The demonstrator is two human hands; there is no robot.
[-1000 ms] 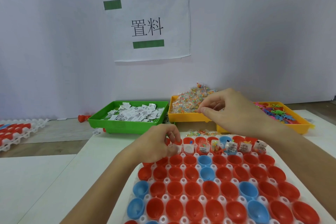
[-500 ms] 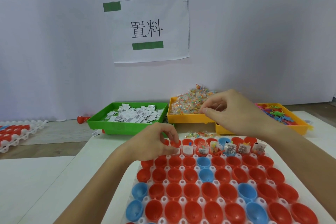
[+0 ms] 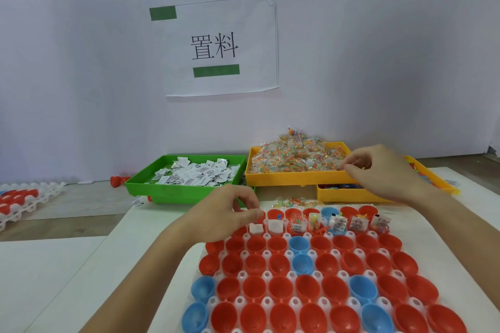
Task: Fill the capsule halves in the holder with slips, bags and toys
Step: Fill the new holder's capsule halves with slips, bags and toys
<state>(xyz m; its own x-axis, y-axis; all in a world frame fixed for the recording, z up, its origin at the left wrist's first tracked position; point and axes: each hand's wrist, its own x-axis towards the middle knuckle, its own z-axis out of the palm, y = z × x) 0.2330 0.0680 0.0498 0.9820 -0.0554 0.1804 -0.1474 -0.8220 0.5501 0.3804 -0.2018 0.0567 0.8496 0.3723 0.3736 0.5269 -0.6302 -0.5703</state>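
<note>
A person's left hand [image 3: 230,213] pinches a white slip [image 3: 255,228] into a capsule half at the holder's [image 3: 273,303] upper-left corner, while the right hand [image 3: 378,170], fingers curled, picks at the bags [image 3: 295,157] in the yellow tray [image 3: 297,178] at center right; whether it has gripped 1 cannot be told. Only the far rows hold slips, bags or toys. By the look of it, the near rows of red and blue halves remain empty.

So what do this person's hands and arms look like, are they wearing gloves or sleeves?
No gloves and no sleeves show: the left hand and right hand are bare, and both forearms are uncovered right to the frame's edge. No rings, watch or bracelets are visible. Fingernails look short and unpainted.
</note>
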